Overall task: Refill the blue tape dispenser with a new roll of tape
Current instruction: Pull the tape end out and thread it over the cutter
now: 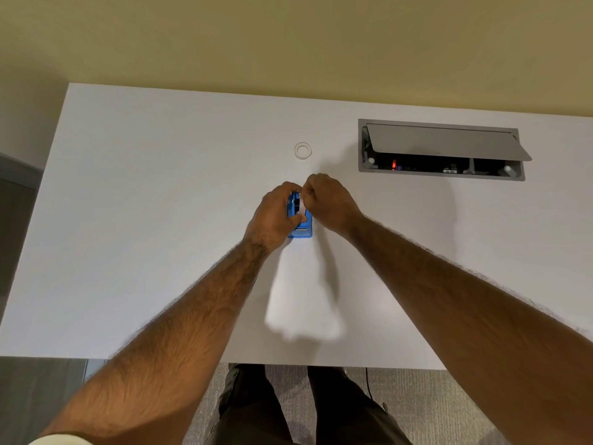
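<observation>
The blue tape dispenser (304, 227) stands on the white desk (144, 220), near its middle. My left hand (272, 216) wraps around the dispenser's left side and far end. A roll of tape (299, 203) sits in the dispenser's top, mostly hidden by fingers. My right hand (327, 200) pinches something small and pale, apparently the tape's loose end, just above the roll. A bare white ring (302, 150), apparently an empty tape core, lies flat on the desk beyond both hands.
A grey cable box (439, 149) with its lid tilted up is sunk into the desk at the back right. A yellow wall runs behind the desk. My legs and grey carpet show below the desk's near edge.
</observation>
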A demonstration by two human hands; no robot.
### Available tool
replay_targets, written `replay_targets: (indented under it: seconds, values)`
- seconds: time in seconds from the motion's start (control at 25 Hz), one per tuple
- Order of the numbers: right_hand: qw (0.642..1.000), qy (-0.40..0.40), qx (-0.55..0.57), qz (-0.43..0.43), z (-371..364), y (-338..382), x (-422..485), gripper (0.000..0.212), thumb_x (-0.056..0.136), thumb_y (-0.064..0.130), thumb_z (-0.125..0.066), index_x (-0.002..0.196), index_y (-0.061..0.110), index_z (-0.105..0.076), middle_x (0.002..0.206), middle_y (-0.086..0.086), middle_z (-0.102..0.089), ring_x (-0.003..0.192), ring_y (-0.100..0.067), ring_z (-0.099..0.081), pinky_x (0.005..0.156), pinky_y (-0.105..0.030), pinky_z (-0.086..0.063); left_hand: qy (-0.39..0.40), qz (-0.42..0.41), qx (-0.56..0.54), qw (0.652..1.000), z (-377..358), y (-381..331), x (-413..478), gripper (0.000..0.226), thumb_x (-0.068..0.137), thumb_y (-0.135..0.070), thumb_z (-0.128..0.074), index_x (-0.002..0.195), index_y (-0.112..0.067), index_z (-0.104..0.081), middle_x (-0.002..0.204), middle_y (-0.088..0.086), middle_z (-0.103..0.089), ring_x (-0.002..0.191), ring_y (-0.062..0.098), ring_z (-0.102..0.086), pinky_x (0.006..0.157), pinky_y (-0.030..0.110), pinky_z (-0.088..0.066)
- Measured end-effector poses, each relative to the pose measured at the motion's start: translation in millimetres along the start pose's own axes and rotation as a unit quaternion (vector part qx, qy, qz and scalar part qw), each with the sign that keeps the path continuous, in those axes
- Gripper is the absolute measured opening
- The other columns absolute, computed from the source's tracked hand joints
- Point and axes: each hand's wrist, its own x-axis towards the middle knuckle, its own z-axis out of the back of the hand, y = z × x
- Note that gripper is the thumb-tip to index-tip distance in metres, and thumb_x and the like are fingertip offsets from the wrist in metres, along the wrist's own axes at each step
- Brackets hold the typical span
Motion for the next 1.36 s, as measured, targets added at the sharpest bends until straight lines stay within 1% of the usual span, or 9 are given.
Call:
replay_targets:
  seconds: [0.08,0.28,0.6,0.8,0.92,1.08,1.2,1.28,1.36]
  values:
    - [1.0,0.002,-0.008,0.005,0.2,1.3,-1.4,0.015,0.094,0.015,-0.045,0.081,0.011,-0.05,0.08,-0.007,-0.056,0.067,-0.017,-0.052,0.057,-0.021,-0.036,0.01,0.011,-0.056,0.998,5.0,2.6,-4.8,0.061,0.084,-0.014,-0.078,0.138,-0.018,-0.05,0.133,0.002,-0.059,0.113,0.016,-0.059,0.1,0.031,-0.049]
    - [0.996,0.01,-0.073,0.043,-1.6,1.7,-11.5,0.016,0.093,0.012,-0.055,0.084,0.017,-0.043,0.08,-0.003,-0.049,0.065,-0.017,-0.054,0.062,-0.029,-0.045,-0.009,-0.036,-0.028,0.999,12.7,6.2,-15.0,0.041,0.099,-0.002,-0.048,0.138,-0.01,-0.058,0.137,0.007,-0.062,0.125,0.022,-0.058,0.106,0.023,-0.039]
    - [0.993,-0.017,-0.101,0.05,-20.6,-3.8,-37.7,0.013,0.088,0.011,-0.063,0.095,0.013,-0.053,0.085,0.001,-0.042,0.065,-0.014,-0.047,0.059,-0.026,-0.04,-0.025,-0.031,-0.044,0.998,10.7,1.5,-13.5,0.032,0.103,-0.013,-0.048,0.13,-0.012,-0.065,0.129,0.007,-0.068,0.12,0.022,-0.062,0.106,0.032,-0.045]
    - [0.993,-0.069,-0.085,0.054,-27.1,-2.1,-50.1,0.007,0.095,0.014,-0.054,0.101,0.012,-0.057,0.094,-0.005,-0.059,0.071,-0.015,-0.05,0.062,-0.029,-0.048,-0.04,-0.006,-0.044,0.998,7.8,-4.2,-8.4,0.028,0.1,-0.028,-0.056,0.122,-0.015,-0.069,0.119,0.002,-0.072,0.109,0.019,-0.065,0.101,0.032,-0.049]
    - [0.993,-0.102,-0.045,0.025,-30.7,-2.4,-63.0,0.019,0.097,0.015,-0.049,0.113,0.012,-0.059,0.1,-0.006,-0.063,0.08,-0.019,-0.059,0.07,-0.032,-0.054,-0.047,0.015,-0.046,0.998,7.5,-5.8,-5.0,0.029,0.098,-0.03,-0.061,0.119,-0.013,-0.07,0.117,0.003,-0.072,0.106,0.019,-0.065,0.101,0.036,-0.051]
    - [0.985,-0.148,0.058,-0.07,-36.0,-1.3,-78.3,0.02,0.097,0.016,-0.047,0.108,0.015,-0.063,0.101,0.0,-0.064,0.082,-0.013,-0.062,0.072,-0.023,-0.053,-0.045,0.026,-0.037,0.998,6.9,-8.5,-4.3,0.033,0.098,-0.03,-0.06,0.123,-0.01,-0.067,0.121,0.006,-0.071,0.107,0.02,-0.066,0.101,0.034,-0.052]
    - [0.941,-0.164,0.203,-0.217,-36.4,7.0,-73.4,0.017,0.094,0.021,-0.051,0.083,0.014,-0.062,0.078,0.005,-0.059,0.063,-0.008,-0.053,0.059,-0.016,-0.043,-0.044,0.038,-0.043,0.997,7.0,-9.1,-5.0,0.033,0.097,-0.031,-0.061,0.124,-0.012,-0.067,0.122,0.004,-0.07,0.106,0.018,-0.067,0.099,0.031,-0.054]
    - [0.848,-0.137,0.375,-0.349,-30.3,13.0,-63.1,0.03,0.092,0.031,-0.058,0.076,0.006,-0.063,0.067,-0.003,-0.058,0.053,-0.01,-0.049,0.049,-0.022,-0.043,-0.044,0.038,-0.047,0.997,7.2,-9.0,-5.8,0.033,0.097,-0.031,-0.062,0.125,-0.013,-0.067,0.122,0.004,-0.07,0.103,0.017,-0.068,0.096,0.027,-0.054]
    - [0.749,-0.075,0.487,-0.443,-19.9,19.0,-56.3,0.034,0.088,0.04,-0.066,0.082,0.007,-0.069,0.064,-0.002,-0.059,0.049,-0.011,-0.049,0.04,-0.017,-0.043,-0.047,0.033,-0.048,0.997,7.9,-8.9,-6.8,0.032,0.097,-0.031,-0.062,0.124,-0.014,-0.068,0.121,0.003,-0.071,0.1,0.015,-0.068,0.093,0.025,-0.054]
